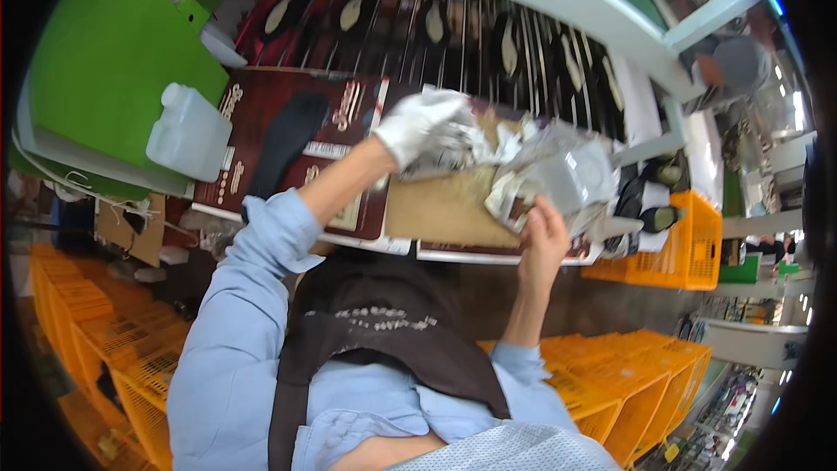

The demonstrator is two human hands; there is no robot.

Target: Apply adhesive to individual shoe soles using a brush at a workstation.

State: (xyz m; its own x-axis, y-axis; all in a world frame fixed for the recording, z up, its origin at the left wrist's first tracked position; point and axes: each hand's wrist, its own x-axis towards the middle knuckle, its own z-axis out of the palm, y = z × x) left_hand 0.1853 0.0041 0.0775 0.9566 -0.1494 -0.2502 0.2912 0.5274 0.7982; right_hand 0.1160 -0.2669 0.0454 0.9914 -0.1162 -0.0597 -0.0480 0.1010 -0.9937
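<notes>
My left hand [422,127], in a white glove, is raised over the cardboard-topped bench beside crumpled plastic film and white scraps [510,141]. Its fingers curl inward, and what they may hold is lost against the scraps. My bare right hand [545,234] is closed in a pinch at the near edge of a plastic-wrapped translucent container [580,179]. Something small and brown shows by its fingertips, too little to name. Left of my gloved hand lies a black shoe insole [292,135] on dark red printed cardboard [246,92]. Bare tan cardboard [445,209] shows between my hands.
Beyond the bench, a rack of metal rods [392,26] carries several black shoe parts with pale centres. A white plastic jug [190,133] stands at the left by a green panel [105,52]. An orange crate [689,244] with shoes is at the right; more orange crates [628,375] flank me.
</notes>
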